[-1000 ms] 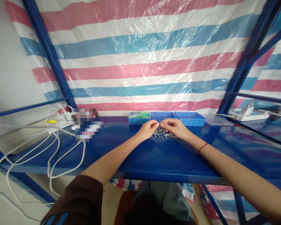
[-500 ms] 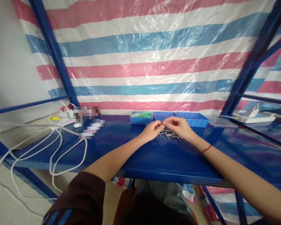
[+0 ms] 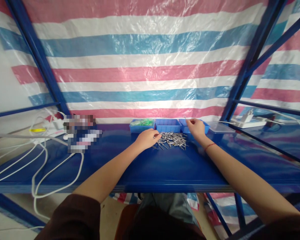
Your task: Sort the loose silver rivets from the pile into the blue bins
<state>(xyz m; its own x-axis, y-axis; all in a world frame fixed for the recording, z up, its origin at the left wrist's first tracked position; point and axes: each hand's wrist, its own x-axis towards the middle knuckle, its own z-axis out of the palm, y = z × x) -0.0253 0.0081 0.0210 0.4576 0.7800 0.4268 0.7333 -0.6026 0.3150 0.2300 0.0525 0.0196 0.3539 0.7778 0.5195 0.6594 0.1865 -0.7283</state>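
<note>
A heap of silver metal blind rivets [image 3: 173,139] lies on the blue tabletop [image 3: 160,166]. At its left edge is my left hand [image 3: 147,138], fingers closed in a pinch with a rivet showing dimly at the tips. My right hand [image 3: 197,127] is raised at the right-hand blue bin [image 3: 205,128], thumb and finger pinched on a thin rivet [image 3: 185,117] that sticks up to the left. Most of that bin's inside is hidden by the hand. The middle blue bin [image 3: 168,128] stands behind the heap.
The left blue bin [image 3: 137,128] holds green and clear plastic packets [image 3: 146,122]. A clear plastic lid [image 3: 221,127] lies right of the bins. White cables [image 3: 57,193] loop over the left side. A white power strip [image 3: 252,122] is at the right, beyond the blue frame post [image 3: 242,80].
My hands have parted from above the heap. My right hand has moved right to the right-hand bin with a rivet; my left is at the heap's left edge. The view has shifted rightward.
</note>
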